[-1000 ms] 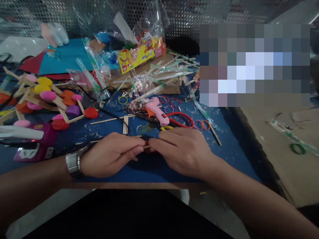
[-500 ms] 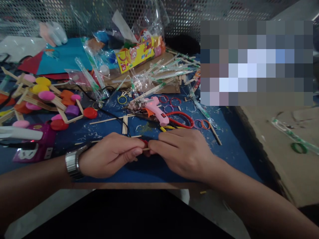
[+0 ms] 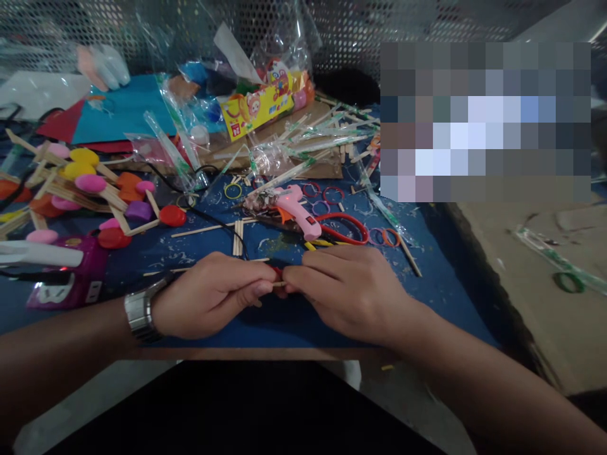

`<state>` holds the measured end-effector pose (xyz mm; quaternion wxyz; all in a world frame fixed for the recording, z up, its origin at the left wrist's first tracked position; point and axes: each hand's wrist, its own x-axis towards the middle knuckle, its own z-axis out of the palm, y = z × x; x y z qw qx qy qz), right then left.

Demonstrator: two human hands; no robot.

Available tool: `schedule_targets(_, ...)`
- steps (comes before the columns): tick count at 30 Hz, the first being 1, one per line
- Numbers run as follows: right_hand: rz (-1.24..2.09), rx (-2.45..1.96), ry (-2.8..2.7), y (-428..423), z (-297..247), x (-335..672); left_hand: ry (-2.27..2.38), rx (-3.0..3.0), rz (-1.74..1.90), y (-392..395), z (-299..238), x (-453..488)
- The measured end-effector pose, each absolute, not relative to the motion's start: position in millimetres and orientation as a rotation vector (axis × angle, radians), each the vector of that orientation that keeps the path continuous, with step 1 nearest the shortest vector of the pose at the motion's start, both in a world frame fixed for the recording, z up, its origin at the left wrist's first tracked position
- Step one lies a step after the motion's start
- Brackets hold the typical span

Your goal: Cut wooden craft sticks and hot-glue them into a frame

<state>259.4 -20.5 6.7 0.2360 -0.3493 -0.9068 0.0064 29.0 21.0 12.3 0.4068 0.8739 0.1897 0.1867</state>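
My left hand [image 3: 215, 296], with a metal-band watch at its wrist, is closed, thumb and forefinger pinching a small wooden stick [image 3: 278, 284]. My right hand [image 3: 348, 287] meets it fingertip to fingertip and closes on the same stick from the other side. A bit of red [image 3: 276, 272] shows between the fingers; most of what they hold is covered. Just beyond the hands lie a pink glue gun [image 3: 296, 208], red-handled scissors [image 3: 358, 221] and a short row of wooden sticks [image 3: 238, 237].
On the left stand stick constructions with coloured pieces [image 3: 128, 186] and a purple power strip [image 3: 97, 272] with a plug in it. Plastic bags and a yellow-labelled packet [image 3: 258, 104] lie at the back. Cardboard [image 3: 512, 272] is to the right. A black cable crosses the blue table [image 3: 199, 335].
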Motion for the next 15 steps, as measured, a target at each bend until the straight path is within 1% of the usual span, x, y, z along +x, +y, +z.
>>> schedule_targets(9,-0.128,-1.035,-2.495,-23.2,11.0,255.5,0.659,2.471,0.502,15.7,9.2,32.5)
schedule_targets(15,-0.191,-1.096,-2.475,-27.2,10.8,250.5,0.709,2.528,0.540,12.0,7.2,31.1)
